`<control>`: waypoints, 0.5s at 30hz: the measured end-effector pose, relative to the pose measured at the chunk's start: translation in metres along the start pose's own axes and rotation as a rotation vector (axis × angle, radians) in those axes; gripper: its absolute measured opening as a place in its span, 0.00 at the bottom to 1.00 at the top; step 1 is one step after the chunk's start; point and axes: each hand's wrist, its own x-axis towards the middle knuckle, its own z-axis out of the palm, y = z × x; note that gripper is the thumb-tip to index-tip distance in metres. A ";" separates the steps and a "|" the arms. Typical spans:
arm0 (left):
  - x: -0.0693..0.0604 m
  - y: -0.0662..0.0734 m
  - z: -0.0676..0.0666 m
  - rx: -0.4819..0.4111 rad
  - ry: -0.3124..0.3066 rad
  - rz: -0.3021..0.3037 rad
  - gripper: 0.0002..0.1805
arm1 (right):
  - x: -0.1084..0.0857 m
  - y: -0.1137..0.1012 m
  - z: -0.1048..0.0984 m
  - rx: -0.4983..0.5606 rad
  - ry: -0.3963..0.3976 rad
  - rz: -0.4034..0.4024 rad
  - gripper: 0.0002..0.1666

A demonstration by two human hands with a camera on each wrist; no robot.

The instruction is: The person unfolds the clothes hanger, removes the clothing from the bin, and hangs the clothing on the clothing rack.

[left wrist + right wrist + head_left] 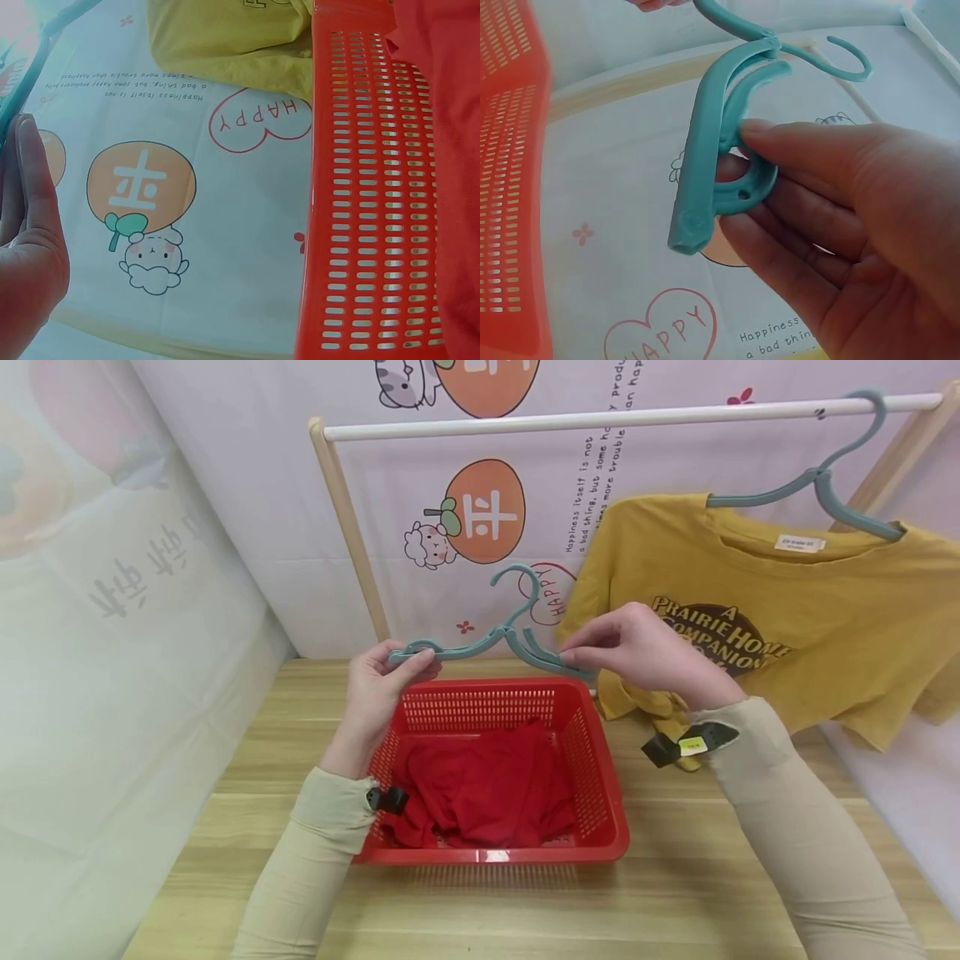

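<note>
A teal clothes hanger (480, 646) is held up in the air above the back rim of a red basket (611, 777). My left hand (378, 689) pinches the end of its left arm between thumb and fingers. At the other arm, my right hand (648, 652) pinches the hanger; in the right wrist view the thumb and fingers of that hand (817, 202) hold a small hooked piece on the hanger (697, 165). The hanger's hook points up. Inside the basket lies a crumpled red cloth garment (491, 785). The left wrist view shows only part of the left hand (34, 247).
A yellow printed T-shirt (675, 568) hangs on another teal hanger (780, 495) at the right of a rack's white rod (525, 424). The rack's wooden left post (348, 527) stands behind the basket. Beneath lies a wood-grain tabletop (247, 827), with a printed backdrop (270, 485) behind.
</note>
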 end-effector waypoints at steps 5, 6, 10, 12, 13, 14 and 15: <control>0.000 0.000 -0.002 -0.023 -0.002 0.017 0.08 | -0.002 0.000 -0.003 0.008 0.040 0.001 0.06; 0.000 0.000 -0.002 -0.026 -0.003 0.018 0.08 | -0.003 0.000 -0.003 0.011 0.044 0.003 0.06; 0.000 -0.001 -0.003 -0.035 -0.006 0.024 0.08 | -0.004 0.001 -0.005 0.032 0.050 0.014 0.07; 0.000 -0.001 -0.003 -0.042 -0.007 0.027 0.08 | -0.005 0.001 -0.007 0.034 0.052 0.015 0.07; 0.000 -0.001 -0.003 -0.047 -0.008 0.027 0.08 | -0.006 0.001 -0.008 0.033 0.053 0.012 0.07; 0.000 -0.001 -0.003 -0.050 -0.009 0.030 0.08 | -0.006 0.001 -0.009 0.032 0.055 0.009 0.07; 0.000 -0.001 -0.004 -0.051 -0.010 0.034 0.08 | -0.007 0.002 -0.010 0.033 0.058 0.008 0.07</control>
